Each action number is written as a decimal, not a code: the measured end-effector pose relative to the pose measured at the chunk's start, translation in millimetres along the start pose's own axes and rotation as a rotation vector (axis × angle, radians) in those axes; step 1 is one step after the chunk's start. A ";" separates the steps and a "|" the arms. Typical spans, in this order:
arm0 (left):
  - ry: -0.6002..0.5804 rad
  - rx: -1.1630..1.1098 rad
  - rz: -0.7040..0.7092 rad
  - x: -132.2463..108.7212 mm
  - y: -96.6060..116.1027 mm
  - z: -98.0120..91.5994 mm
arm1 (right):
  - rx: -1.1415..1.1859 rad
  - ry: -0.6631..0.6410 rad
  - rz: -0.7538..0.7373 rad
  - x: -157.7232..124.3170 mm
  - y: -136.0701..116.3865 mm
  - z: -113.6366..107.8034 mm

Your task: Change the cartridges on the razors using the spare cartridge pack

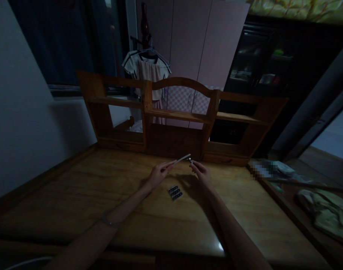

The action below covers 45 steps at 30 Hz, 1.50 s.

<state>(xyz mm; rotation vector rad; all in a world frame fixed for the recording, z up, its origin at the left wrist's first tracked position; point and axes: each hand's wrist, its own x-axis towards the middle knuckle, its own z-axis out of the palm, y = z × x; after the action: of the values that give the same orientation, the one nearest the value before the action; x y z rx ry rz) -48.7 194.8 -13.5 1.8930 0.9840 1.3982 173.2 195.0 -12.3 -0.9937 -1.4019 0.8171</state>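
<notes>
My left hand is closed on the near end of a thin pale stick, which points up and to the right. In my right hand, thumb and fingers pinch a small shiny object, too small and dim to name. It is close to the stick's far end; whether the two touch I cannot tell. Below and between my hands, a small flat item with dark rows on a light ground lies on the wooden desk.
A wooden shelf unit stands along the desk's back edge. At the right are crumpled cloth and plastic-like items on a lower surface. Behind hang clothes before a pink wardrobe. A wall borders the left.
</notes>
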 end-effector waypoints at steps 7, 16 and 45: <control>0.038 0.052 -0.011 -1.1 -3.8 -1.6 | 0.043 0.046 -0.030 -1.4 -2.4 -8.7; 0.021 0.087 -0.033 -1.1 3.9 1.4 | 0.051 0.030 -0.039 -0.7 1.9 -9.1; 0.006 0.398 -0.071 3.6 -12.6 -12.8 | -0.126 0.023 -0.201 -9.5 -7.3 -2.5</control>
<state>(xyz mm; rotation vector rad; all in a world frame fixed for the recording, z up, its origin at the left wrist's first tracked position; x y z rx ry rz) -63.0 205.1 -18.0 2.1077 1.4016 1.2346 174.6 183.2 -9.2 -0.9360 -1.5201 0.5728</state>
